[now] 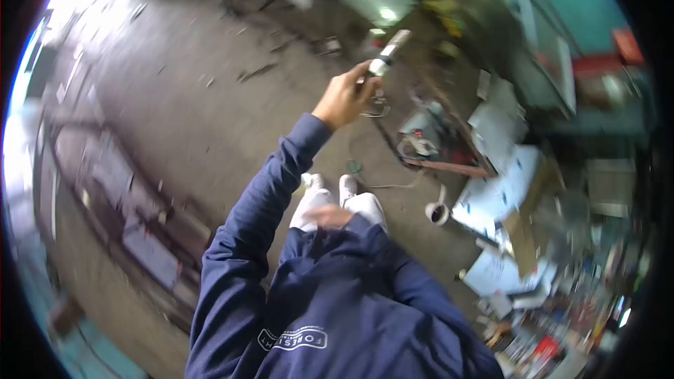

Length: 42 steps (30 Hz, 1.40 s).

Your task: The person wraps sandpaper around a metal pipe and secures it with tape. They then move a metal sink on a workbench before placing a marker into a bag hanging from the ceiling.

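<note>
My left hand [345,97] reaches forward at the end of an outstretched navy sleeve. Its fingers are wrapped round a silver, rod-shaped tool [390,50] with a dark band, which points away from me. The exact kind of tool does not show. My right hand [328,217] is in front of my waist, over my light trousers, and smeared by motion. Its fingers cannot be made out, nor whether it holds anything.
A rusty metal frame [456,168] stands ahead to the right, near a white cup [437,213] on the floor. White sheets [502,186] and heaped clutter [540,344] lie to the right. At left is a long, low metal structure [140,217]. Scraps dot the concrete floor [189,112].
</note>
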{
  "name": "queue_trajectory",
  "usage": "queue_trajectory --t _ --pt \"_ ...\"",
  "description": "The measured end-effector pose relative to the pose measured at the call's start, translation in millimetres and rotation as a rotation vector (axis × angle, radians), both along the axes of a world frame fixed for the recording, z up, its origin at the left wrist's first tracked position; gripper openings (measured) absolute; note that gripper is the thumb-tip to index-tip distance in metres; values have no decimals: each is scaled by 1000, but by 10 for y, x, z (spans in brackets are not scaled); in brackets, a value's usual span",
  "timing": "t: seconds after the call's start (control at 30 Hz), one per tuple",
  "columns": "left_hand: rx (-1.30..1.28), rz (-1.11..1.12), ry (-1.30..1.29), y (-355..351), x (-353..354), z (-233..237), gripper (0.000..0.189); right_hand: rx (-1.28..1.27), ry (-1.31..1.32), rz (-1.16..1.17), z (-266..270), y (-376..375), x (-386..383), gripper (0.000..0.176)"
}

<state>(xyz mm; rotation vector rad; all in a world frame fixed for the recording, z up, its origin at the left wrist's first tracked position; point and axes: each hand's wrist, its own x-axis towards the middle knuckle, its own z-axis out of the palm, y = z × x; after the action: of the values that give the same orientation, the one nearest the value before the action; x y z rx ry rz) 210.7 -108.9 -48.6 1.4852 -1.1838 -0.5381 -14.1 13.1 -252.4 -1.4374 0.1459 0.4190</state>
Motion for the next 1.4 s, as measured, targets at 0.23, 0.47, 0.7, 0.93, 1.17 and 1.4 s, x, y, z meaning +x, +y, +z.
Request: queue_trajectory --t 0.23,0.47,0.7,0.93,1.17,1.4 --pt "66 461 -376 1519 639 -299 51 -134 153 -200 -61 -86 -458 33" --pt "63 1014 -295 3182 899 -830 38 -819 555 -251 -255 -2140 -1983 25" --pt "-52 1297 -264 3717 1352 -907 37 -1008 714 -20 38 -2686 -1158 24" --pt "28 1391 -158 3919 2533 -1627 32 -859 423 63 -206 -2171 1301 25" --pt "280 1379 -302 4126 2937 -2554 15 -940 113 259 -1642 -2001 3572 24" --pt "-61 1728 -251 4498 3360 -2849 19 -1206 141 250 -3800 -1739 6202 74"
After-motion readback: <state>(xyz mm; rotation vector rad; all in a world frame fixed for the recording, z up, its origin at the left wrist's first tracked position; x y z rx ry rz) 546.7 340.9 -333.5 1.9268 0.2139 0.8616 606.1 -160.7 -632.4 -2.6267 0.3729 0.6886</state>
